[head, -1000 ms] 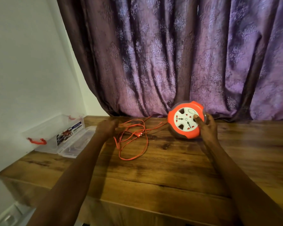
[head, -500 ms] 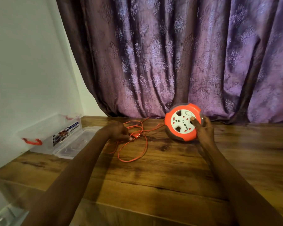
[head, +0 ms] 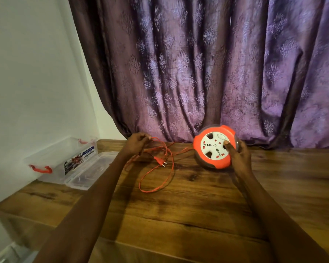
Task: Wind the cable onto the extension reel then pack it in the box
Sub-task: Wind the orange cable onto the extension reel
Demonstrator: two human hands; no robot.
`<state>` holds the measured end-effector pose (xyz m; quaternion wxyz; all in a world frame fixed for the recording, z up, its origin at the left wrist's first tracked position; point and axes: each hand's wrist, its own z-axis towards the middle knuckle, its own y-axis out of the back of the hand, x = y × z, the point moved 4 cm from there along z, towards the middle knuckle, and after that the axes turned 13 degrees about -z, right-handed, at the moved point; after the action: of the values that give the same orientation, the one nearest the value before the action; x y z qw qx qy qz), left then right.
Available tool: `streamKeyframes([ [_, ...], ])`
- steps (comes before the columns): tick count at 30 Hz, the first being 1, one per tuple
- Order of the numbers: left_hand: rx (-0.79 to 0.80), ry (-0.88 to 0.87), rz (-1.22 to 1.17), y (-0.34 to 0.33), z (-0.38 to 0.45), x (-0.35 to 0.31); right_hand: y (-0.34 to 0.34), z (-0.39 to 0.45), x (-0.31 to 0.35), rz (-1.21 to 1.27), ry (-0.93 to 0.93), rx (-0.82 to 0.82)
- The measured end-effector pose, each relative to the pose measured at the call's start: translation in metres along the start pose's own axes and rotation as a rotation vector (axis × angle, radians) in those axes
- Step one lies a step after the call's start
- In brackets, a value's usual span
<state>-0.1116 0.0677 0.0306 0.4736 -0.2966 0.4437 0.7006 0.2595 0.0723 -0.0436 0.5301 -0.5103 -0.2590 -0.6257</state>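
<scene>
A round orange extension reel point(head: 213, 148) with a white socket face stands on edge on the wooden table point(head: 188, 209), tilted toward me. My right hand point(head: 237, 156) grips its right side, thumb pressed on the white face. The thin orange cable point(head: 158, 179) runs left from the reel and lies in loose loops on the table, its two-pin plug point(head: 159, 161) resting among them. My left hand point(head: 136, 144) is raised a little above the table, pinching a strand of the cable.
A clear plastic box point(head: 65, 158) with red handles and a printed label sits at the table's far left corner against the white wall, with its clear lid point(head: 89, 171) lying beside it. A purple curtain point(head: 198, 73) hangs right behind the table.
My left hand has closed on the cable and lifted a strand up and back. The loops have shifted and the plug now lies in plain sight. The reel has barely moved.
</scene>
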Motion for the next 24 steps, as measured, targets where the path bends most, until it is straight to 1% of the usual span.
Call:
streamKeyframes([
  [2, -0.007, 0.038, -0.098, 0.000, 0.001, 0.000, 0.000, 0.000, 0.001, -0.001, 0.002, -0.006],
  [7, -0.010, 0.104, -0.122, -0.005, 0.001, 0.004, -0.006, -0.004, 0.006, 0.042, -0.014, 0.010],
  [10, -0.005, 0.163, -0.154, -0.008, 0.002, 0.002, -0.016, -0.008, 0.013, 0.089, 0.029, 0.029],
  [12, 0.017, 0.176, -0.174, -0.011, 0.003, -0.003, -0.023, -0.011, 0.020, 0.063, 0.076, 0.078],
  [17, 0.067, 0.174, -0.330, -0.020, 0.000, -0.023, -0.044, -0.021, 0.033, -0.235, 0.287, 0.233],
  [19, 0.109, 0.170, -0.332, -0.024, -0.001, -0.031, -0.052, -0.027, 0.031, -0.364, 0.346, 0.297],
  [22, 0.174, 0.149, -0.322, -0.030, -0.002, -0.039, -0.060, -0.032, 0.033, -0.666, 0.468, 0.313],
  [24, 0.213, 0.123, -0.327, -0.035, -0.005, -0.042, -0.068, -0.038, 0.038, -0.791, 0.594, 0.325],
])
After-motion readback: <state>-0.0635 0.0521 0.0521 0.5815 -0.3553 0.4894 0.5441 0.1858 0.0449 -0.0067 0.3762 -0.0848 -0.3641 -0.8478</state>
